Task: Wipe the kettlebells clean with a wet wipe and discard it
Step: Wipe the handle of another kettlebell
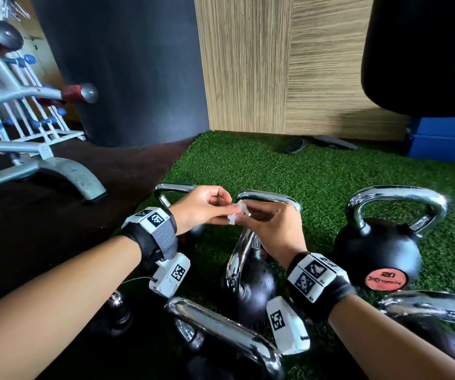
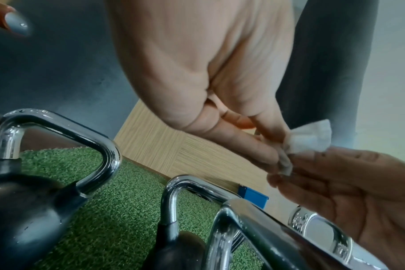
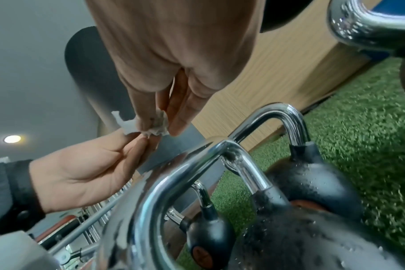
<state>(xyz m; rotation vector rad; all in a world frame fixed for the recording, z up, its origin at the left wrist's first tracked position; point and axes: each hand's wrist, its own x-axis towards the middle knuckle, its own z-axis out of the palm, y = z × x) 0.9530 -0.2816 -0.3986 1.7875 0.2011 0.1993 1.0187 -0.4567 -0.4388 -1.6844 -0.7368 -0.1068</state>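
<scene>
Both hands meet above the kettlebells and pinch one small crumpled white wet wipe [image 1: 237,213] between them. My left hand [image 1: 207,212] holds its left edge with thumb and fingertips; my right hand [image 1: 268,224] pinches the other side. In the left wrist view the wipe [image 2: 309,139] sticks out past my fingertips; in the right wrist view the wipe [image 3: 148,125] is bunched under my right fingers. Several black kettlebells with chrome handles stand on the green turf: one [image 1: 251,281] right below the hands, one with an orange label [image 1: 377,250] to the right, another [image 1: 220,333] nearest me.
A grey metal rack [image 1: 37,160] with dumbbells stands on dark flooring at the left. A dark column [image 1: 127,69] and a wood-grain wall [image 1: 289,64] lie behind. A black punching bag [image 1: 423,53] hangs at upper right above a blue box [image 1: 437,141].
</scene>
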